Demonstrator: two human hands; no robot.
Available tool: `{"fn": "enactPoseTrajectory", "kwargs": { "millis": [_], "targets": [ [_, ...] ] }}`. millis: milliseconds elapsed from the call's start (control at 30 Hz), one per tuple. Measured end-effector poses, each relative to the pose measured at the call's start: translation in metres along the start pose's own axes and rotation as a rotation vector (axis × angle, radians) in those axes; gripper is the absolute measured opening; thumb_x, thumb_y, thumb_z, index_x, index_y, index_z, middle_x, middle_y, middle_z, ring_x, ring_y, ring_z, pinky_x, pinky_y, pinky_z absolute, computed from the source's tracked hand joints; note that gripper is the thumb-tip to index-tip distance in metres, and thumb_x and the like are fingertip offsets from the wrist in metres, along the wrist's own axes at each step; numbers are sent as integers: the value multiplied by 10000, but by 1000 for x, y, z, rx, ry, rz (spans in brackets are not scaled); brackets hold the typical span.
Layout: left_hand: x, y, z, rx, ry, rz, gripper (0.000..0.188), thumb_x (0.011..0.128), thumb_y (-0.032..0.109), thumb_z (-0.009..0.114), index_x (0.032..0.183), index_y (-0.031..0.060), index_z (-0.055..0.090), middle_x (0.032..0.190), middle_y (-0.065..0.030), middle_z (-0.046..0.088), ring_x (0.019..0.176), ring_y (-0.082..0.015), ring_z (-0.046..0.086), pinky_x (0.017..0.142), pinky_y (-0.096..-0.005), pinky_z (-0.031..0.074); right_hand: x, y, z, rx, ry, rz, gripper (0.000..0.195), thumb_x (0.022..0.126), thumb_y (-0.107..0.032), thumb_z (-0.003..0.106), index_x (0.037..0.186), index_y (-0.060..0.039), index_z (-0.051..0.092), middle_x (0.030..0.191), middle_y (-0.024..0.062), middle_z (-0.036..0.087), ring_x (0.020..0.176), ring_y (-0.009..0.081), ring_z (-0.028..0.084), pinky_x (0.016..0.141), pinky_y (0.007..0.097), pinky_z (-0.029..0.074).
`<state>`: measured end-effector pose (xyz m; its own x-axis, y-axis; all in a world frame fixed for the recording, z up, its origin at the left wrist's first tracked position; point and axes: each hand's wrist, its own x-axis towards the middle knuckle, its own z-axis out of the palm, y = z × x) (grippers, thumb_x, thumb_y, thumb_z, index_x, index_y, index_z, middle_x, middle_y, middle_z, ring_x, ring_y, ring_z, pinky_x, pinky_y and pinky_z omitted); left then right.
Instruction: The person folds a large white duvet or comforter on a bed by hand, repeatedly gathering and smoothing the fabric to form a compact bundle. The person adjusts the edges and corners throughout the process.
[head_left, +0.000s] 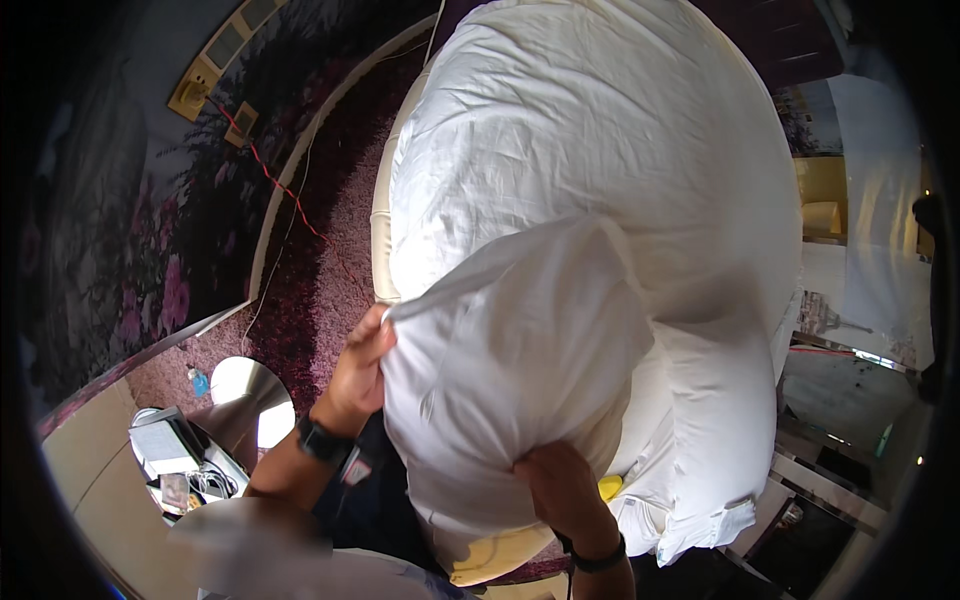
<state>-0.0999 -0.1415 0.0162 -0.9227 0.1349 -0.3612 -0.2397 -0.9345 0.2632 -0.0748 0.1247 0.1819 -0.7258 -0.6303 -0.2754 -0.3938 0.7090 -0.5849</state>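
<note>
A white pillow (517, 360) in a loose white case is held up before me, over the near end of a bed. My left hand (364, 367) grips a corner of the case at its left side. Lower down, my right hand (559, 480) is closed on the fabric near its bottom edge, and its fingertips are hidden. Beneath the white cloth, a yellowish part (499, 551) shows at the bottom. To the right lies another white pillow (716, 405), whose case hangs loose at its near end. A wrinkled white sheet (570, 127) covers the bed.
A red cord (262, 165) runs from a wall socket (193, 94) down to the purple carpet (345, 195). Electronics and cables lie on a small white stand (225, 450) at lower left. A yellow object (610, 487) peeks out beside my right hand.
</note>
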Motion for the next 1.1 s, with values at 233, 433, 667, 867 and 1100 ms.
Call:
{"fn": "enactPoseTrajectory", "kwargs": {
  "millis": [233, 433, 667, 867, 1100],
  "targets": [
    [-17, 39, 7, 206, 100, -246, 427, 945, 299, 672, 1224, -17, 602, 1145, -106, 679, 1090, -203, 630, 985, -353, 477, -16, -6, 3, 88, -16, 13, 190, 800, -61, 628, 985, -47, 664, 954, 126, 661, 932, 304, 634, 861, 418, 509],
    [31, 49, 24, 1054, 53, -256, 441, 958, 330, 682, 1209, -29, 635, 993, -28, 697, 908, -100, 617, 838, -237, 490, 13, 78, -10, -251, 587, 479, 281, 848, -90, 674, 1102, 19, 627, 1035, 187, 668, 927, 376, 633, 829, 411, 530],
    [21, 14, 23, 838, 164, 15, 151, 1007, 147, 614, 1048, 17, 679, 899, 39, 654, 856, -35, 552, 799, -205, 457, 14, 141, 25, 323, 391, 694, 263, 844, -134, 691, 1056, 9, 630, 936, 196, 681, 834, 359, 658, 767, 379, 524],
    [25, 16, 26, 1017, 69, 387, 337, 972, 230, 665, 1168, 21, 487, 1039, -31, 539, 978, -101, 507, 865, -238, 432, 18, 113, 21, 303, 521, 703, 162, 846, -93, 660, 963, 9, 613, 814, 180, 663, 711, 311, 639, 683, 365, 516],
    [19, 43, 48, 1236, 66, -164, 289, 889, 238, 765, 928, -6, 616, 1007, -51, 565, 972, -131, 521, 889, -262, 403, -36, 89, 18, 429, 755, 700, 119, 876, -65, 661, 952, -3, 592, 715, 34, 542, 637, 102, 484, 580, 261, 426]
  ]
}}
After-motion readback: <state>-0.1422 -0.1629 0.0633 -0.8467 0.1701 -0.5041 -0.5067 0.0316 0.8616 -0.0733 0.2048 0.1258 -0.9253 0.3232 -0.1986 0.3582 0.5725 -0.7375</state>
